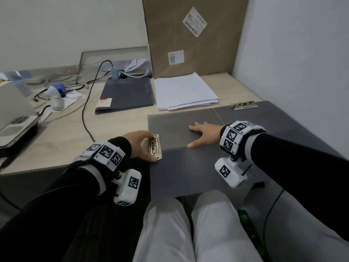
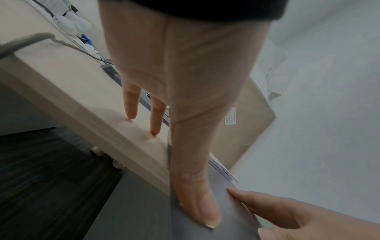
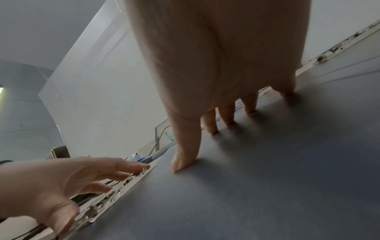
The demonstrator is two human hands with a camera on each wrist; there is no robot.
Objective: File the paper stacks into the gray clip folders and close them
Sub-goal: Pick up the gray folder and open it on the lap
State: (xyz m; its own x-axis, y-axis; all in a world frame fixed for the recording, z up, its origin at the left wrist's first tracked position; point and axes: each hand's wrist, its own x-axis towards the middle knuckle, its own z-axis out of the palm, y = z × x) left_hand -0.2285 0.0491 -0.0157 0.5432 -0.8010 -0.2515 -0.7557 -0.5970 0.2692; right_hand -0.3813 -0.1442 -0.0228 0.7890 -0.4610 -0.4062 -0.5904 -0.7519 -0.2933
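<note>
An open gray clip folder (image 1: 181, 167) lies in front of me, its near half hanging past the desk edge over my lap. Its metal clip (image 1: 155, 147) sits at the folder's left edge. My left hand (image 1: 143, 145) spans that clip, index finger at its far end and thumb at its near end, fingers fairly straight. The right wrist view shows the same fingers (image 3: 131, 168) resting on the clip (image 3: 107, 198). My right hand (image 1: 204, 134) lies flat with spread fingers on the folder's far half (image 3: 267, 178). A white paper stack (image 1: 185, 91) lies behind, untouched.
A second open gray folder (image 1: 273, 118) with its clip (image 1: 243, 105) lies at the right by the wall. A closed dark folder (image 1: 126, 93) is left of the papers. A cardboard box (image 1: 192, 35) stands behind. Cables (image 1: 88, 103) and devices crowd the left.
</note>
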